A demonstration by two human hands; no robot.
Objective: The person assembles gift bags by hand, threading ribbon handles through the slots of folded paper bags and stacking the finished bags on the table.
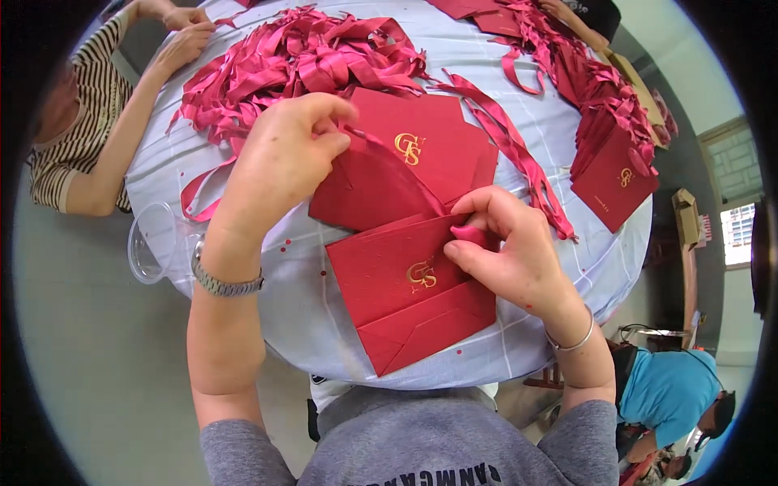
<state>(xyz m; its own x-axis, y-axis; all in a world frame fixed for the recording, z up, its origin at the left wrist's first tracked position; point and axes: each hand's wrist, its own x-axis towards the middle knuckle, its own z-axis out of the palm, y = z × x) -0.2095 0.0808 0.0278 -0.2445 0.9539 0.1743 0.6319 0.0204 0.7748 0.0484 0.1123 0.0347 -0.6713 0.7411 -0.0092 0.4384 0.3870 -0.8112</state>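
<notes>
A flat red paper gift bag (pixel 369 283) with a gold emblem lies at the table's near edge, its folded base toward me. A dark pink ribbon (pixel 399 168) runs from the bag's top edge up to my left hand (pixel 288 150), whose fingers are closed on its end. At the bag's upper right edge, my right hand (pixel 519 251) pinches a short pink piece of ribbon between thumb and fingers. Just beyond this bag lies a pile of red paper bags (pixel 454 117), partly covered by the ribbon and my left hand.
A big heap of pink ribbons (pixel 316 57) covers the far left. Loose ribbons (pixel 519 154) lie right of the pile. Bags with ribbons (pixel 616 182) are stacked at the right. A clear plastic cup (pixel 152 243) sits at the left edge. A striped-sleeved person (pixel 97 130) works far left.
</notes>
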